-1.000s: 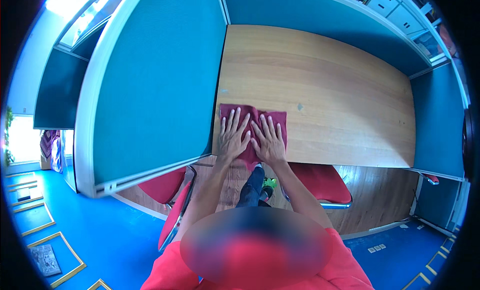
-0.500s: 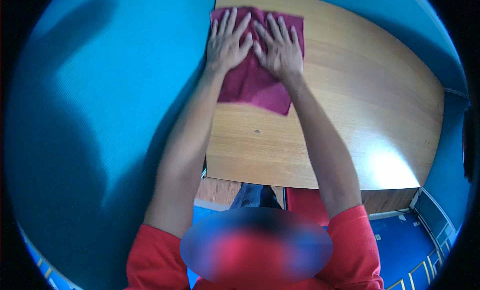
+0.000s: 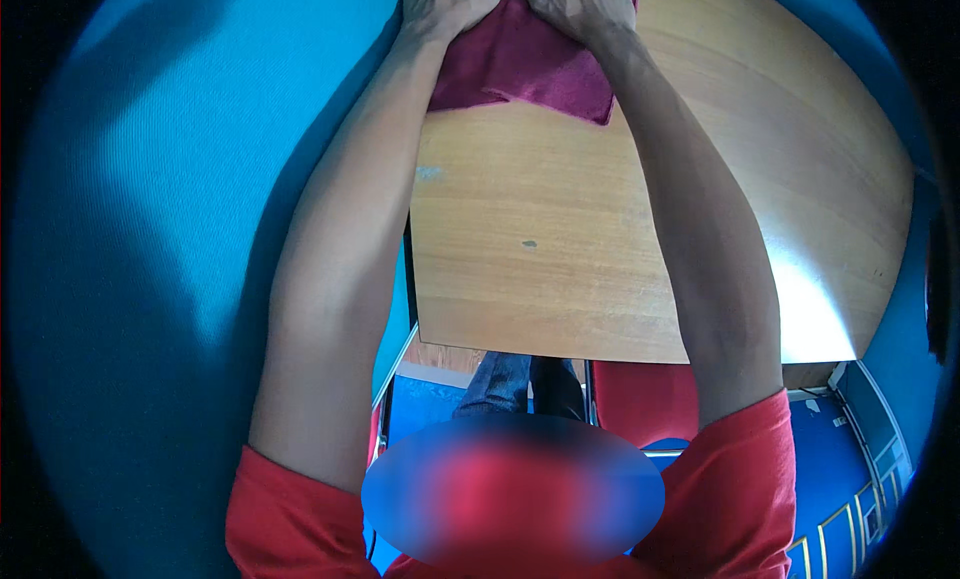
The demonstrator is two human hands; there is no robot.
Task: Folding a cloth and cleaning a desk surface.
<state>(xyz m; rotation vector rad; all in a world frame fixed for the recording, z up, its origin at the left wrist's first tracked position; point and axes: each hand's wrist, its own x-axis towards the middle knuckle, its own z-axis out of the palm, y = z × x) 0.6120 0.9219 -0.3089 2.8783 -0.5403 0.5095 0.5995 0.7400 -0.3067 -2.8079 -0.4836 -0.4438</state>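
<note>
At the top edge of the picture, my left hand [image 3: 445, 7] lies palm down on a dark red cloth [image 3: 540, 64]. Beside it my right hand [image 3: 585, 7] presses on the same cloth, also palm down. Both thumbs show, stretched toward each other; the picture's edge cuts off the other fingers. Flat and open, neither hand grips the cloth. The near edge of the cloth is rumpled, with a fold at its middle, and it rests on a wooden tabletop [image 3: 540, 189].
A blue partition [image 3: 170, 179] rises along the table's left side. Another blue panel [image 3: 900, 269] borders the right. A small dark mark [image 3: 529, 244] is on the tabletop. A red seat [image 3: 645, 394] stands below the front edge, beside my legs in jeans [image 3: 498, 384].
Both hands have slid away from me, carrying the cloth farther up the table. The fingers have left the view, and the cloth's near edge now has a fold.
</note>
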